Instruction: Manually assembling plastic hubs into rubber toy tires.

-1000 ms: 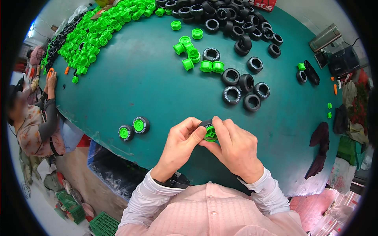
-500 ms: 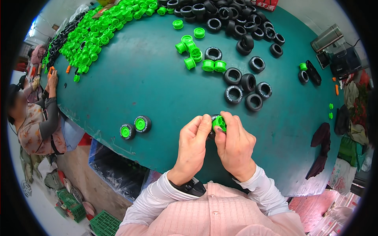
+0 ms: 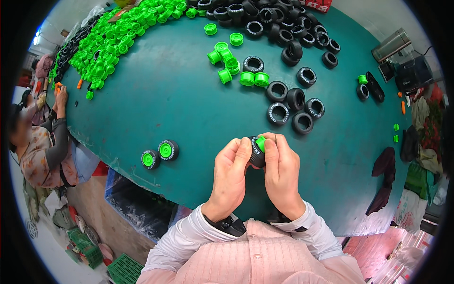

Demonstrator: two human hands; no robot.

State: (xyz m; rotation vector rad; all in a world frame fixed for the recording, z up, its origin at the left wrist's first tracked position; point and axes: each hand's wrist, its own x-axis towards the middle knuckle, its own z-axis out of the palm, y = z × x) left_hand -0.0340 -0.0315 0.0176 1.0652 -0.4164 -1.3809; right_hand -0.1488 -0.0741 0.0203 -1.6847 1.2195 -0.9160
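Between my hands, above the near edge of the table, is a black toy tire (image 3: 256, 155) with a green wheel rim (image 3: 260, 142) partly in its opening. My left hand (image 3: 230, 175) is closed on the tire, thumb along its side. With fingers curled and thumb pressed against the green rim, my right hand (image 3: 282, 170) grips it from the other side. To the left, two finished-looking wheels, a black tire with green rim (image 3: 166, 150) and another wheel (image 3: 149, 160), lie side by side. Beyond my hands is a group of loose black tires (image 3: 278, 113).
Several loose green rims (image 3: 229, 64) lie mid-table on the green tabletop (image 3: 189, 104). Heaps of green rims (image 3: 101, 52) and black tires (image 3: 283, 23) cover the far side. A steel flask (image 3: 391, 43) and a dark cloth (image 3: 384, 175) are at right. Another person (image 3: 42, 146) works at left.
The tire and rim have turned between my hands, so the tire's tread and lettered side now show more. My right hand has shifted slightly, its thumb now upright against the rim.
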